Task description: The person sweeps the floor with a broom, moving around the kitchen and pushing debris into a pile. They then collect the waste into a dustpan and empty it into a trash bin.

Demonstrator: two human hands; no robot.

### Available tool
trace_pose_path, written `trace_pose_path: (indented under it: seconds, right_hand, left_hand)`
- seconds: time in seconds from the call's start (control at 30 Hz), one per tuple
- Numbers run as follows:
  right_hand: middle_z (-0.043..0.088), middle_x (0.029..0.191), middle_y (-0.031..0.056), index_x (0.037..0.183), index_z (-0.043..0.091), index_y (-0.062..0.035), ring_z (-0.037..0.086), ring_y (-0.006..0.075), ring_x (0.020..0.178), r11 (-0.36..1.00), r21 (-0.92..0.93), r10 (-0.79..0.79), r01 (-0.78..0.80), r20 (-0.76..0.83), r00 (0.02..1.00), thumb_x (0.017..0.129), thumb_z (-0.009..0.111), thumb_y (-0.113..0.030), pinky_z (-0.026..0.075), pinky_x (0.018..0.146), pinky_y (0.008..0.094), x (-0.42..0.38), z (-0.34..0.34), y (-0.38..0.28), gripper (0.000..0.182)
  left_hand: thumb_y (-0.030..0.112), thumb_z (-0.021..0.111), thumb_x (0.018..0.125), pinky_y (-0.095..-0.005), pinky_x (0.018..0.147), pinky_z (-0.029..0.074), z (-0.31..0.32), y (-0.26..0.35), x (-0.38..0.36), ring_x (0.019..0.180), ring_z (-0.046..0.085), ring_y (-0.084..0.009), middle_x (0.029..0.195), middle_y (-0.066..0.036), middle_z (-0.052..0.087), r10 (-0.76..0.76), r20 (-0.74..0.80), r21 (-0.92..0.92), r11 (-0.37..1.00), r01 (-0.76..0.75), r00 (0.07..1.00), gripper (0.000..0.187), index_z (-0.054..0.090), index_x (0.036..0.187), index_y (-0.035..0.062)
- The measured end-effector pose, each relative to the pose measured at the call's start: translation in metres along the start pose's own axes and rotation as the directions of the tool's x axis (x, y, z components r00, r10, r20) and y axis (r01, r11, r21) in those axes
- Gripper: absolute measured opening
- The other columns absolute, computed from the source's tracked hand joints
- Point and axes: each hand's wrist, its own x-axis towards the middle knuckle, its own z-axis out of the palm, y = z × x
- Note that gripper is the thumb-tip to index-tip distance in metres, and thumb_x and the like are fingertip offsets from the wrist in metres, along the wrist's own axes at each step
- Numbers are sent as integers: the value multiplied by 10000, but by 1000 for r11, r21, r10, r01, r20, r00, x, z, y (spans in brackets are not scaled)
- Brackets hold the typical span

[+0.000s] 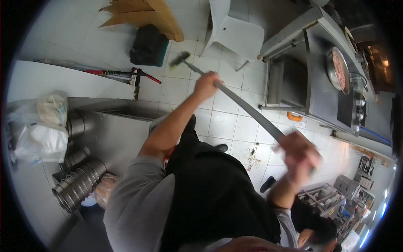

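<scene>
A long-handled floor brush [247,108] runs slantwise across the view, its grey pole gripped in both fists. My left hand [206,85] is wrapped around the pole nearer the brush end. Near the top end of the pole, my right hand [299,153] is closed around it, blurred by motion. The dark brush head [180,59] with yellowish bristles is over the white tiles, close to a dark box-like bin [150,45]. Scattered food debris [254,158] lies on the tiled floor between my feet and the counter.
A white plastic chair [237,31] stands ahead. On the right, a steel counter [310,80] carries a bowl of meat [338,70]. Stacked steel pots [79,185] and plastic bags [44,134] are at left. Another person [321,233] is at the lower right beside dish racks [327,195].
</scene>
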Motion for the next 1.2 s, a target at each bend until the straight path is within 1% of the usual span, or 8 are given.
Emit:
trace_pose_path:
  seconds: [0.07, 0.17, 0.37, 0.57, 0.67, 0.77, 0.87, 1.2]
  right_hand:
    - [652, 846, 144, 806, 601, 14, 626, 245, 776, 983, -104, 155, -149, 54, 986, 1133, 571, -299, 507, 707, 365, 23, 51, 92, 453]
    - [657, 823, 142, 825, 624, 54, 643, 267, 787, 976, -103, 208, -194, 149, 967, 1088, 597, -144, 509, 720, 350, 48, 118, 144, 330]
    - [628, 740, 129, 756, 628, 39, 627, 263, 699, 955, -182, 271, -236, 201, 942, 965, 666, -62, 486, 644, 364, 100, 107, 33, 236]
    - [603, 590, 67, 639, 635, -9, 628, 257, 549, 990, 21, -143, 142, 180, 973, 1030, 748, -362, 544, 563, 393, 126, 97, -17, 539]
    - [657, 746, 135, 752, 612, 25, 672, 275, 708, 979, -198, 59, -55, 15, 998, 916, 629, 23, 542, 655, 400, 117, 123, 32, 165]
    - [666, 824, 159, 826, 645, 68, 648, 287, 800, 960, -190, 218, -205, 50, 975, 1069, 604, -71, 518, 757, 369, 98, 142, 135, 283]
    - [669, 811, 146, 825, 673, 51, 661, 268, 793, 954, -143, 272, -265, 31, 962, 1066, 627, -82, 518, 744, 367, 73, 139, 129, 280]
    - [587, 618, 135, 646, 617, 63, 605, 274, 585, 886, -249, 353, -390, -182, 918, 823, 705, -204, 471, 600, 383, 26, 59, -51, 332]
  left_hand:
    - [251, 806, 905, -481, 926, 549, -16, -100, 46, 1082, 655, -385, 1133, -130, 678, -4, -132, 253, 967, 37, 991, 258, 654, 1052, 102]
    - [269, 792, 910, -463, 996, 540, -16, -194, 54, 1182, 620, -385, 1212, -114, 660, -98, -73, 180, 977, 110, 992, 311, 625, 1125, 119]
    - [288, 833, 905, -482, 850, 513, 40, -106, 5, 909, 632, -386, 843, -152, 632, 90, -168, -121, 986, -112, 982, 316, 633, 825, 57]
    - [202, 843, 909, -492, 725, 482, -34, -10, 58, 798, 611, -371, 796, -137, 593, 139, -249, -223, 955, -197, 958, 364, 550, 768, 38]
    - [321, 787, 961, -465, 844, 522, -47, -68, 113, 964, 634, -373, 954, -141, 645, 17, -157, -142, 989, -40, 987, 346, 616, 845, 44]
    - [321, 760, 947, -472, 1059, 521, -16, -195, 140, 1272, 601, -358, 1284, -133, 657, -142, 58, 156, 979, 131, 988, 293, 667, 1140, 121]
    - [294, 751, 949, -493, 1003, 522, 0, -212, 106, 1180, 617, -384, 1208, -121, 663, -172, 176, 209, 969, 134, 969, 234, 667, 1059, 107]
    - [153, 764, 873, -486, 842, 529, 92, -20, -72, 940, 662, -367, 865, -128, 661, 250, 406, -272, 951, -145, 879, 181, 610, 833, 67]
